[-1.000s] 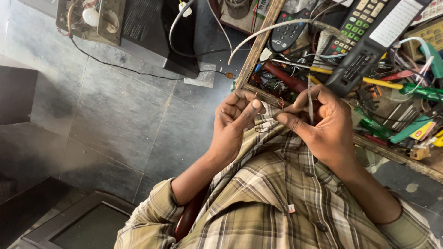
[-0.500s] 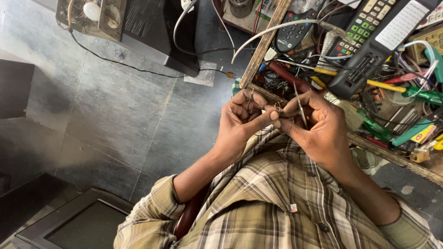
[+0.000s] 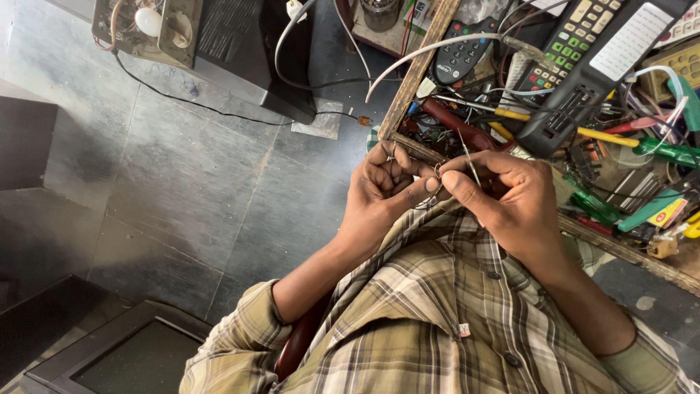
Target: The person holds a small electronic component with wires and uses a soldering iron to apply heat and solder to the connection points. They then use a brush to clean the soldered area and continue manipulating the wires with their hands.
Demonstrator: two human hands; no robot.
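My left hand (image 3: 385, 191) and my right hand (image 3: 510, 203) meet fingertip to fingertip just above my checked shirt (image 3: 437, 321). Between left thumb and forefinger I pinch a thin wire (image 3: 436, 172), which is small and partly hidden by the fingers. In my right hand's fingers is a thin metal pin-like tool (image 3: 468, 155), its tip pointing up toward the tray. Both hands hover at the near edge of a wooden tray (image 3: 415, 69) full of tools.
The tray holds remote controls (image 3: 583, 44), screwdrivers with yellow and green handles (image 3: 605, 137), red-handled pliers (image 3: 456, 124) and loose cables. A black box (image 3: 248, 51) with a white cable and a bulb board (image 3: 149, 25) lie on the grey stone floor (image 3: 197, 190). A dark screen frame (image 3: 131, 357) is at bottom left.
My hands have drawn together until the fingertips touch. The thin tool in my right hand has tilted and shifted a little left toward my left hand.
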